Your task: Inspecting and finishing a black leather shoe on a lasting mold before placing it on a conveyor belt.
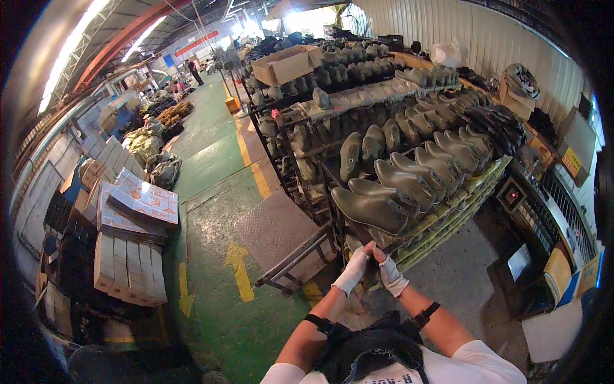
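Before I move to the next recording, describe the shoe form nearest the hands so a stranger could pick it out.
Start with the big rack right of the green walkway. Go to its near corner, just beyond the left hand and right hand. The olive shoe form there is the front-most: unlike its neighbours, its long side shows with no other form covering it.

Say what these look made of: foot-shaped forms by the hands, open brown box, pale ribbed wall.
Foot-shaped forms: metal or hard plastic, smooth olive-gray with a satin sheen; soft highlights fit either.
Open box: almost certainly cardboard, matte; thin brown walls.
Wall: probably painted sheet metal, pale; regular vertical ribs suggest it, though plastic panels are possible.
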The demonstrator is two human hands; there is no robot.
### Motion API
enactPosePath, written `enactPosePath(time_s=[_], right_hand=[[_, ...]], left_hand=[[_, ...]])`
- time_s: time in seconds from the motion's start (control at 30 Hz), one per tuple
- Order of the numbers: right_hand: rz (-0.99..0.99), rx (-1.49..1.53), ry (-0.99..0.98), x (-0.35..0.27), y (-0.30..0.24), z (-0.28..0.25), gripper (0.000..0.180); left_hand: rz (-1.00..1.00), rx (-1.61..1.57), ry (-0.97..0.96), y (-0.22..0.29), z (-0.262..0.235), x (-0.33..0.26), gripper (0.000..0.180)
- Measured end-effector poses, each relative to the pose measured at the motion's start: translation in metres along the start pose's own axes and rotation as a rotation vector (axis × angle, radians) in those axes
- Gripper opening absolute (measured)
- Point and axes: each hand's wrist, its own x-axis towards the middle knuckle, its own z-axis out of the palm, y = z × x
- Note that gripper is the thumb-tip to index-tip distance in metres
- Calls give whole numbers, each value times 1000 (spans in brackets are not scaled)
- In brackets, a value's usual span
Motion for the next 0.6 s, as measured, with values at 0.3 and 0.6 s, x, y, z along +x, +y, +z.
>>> enactPosePath(time_s=[0.3,0.6], right_hand=[[-11,-6,-61,7,14,-9,49],[-30,5,-20,7,5,5,51]], left_hand=[[74,23,87,27,31,-26,43],[75,15,-46,2,-2,-18,67]])
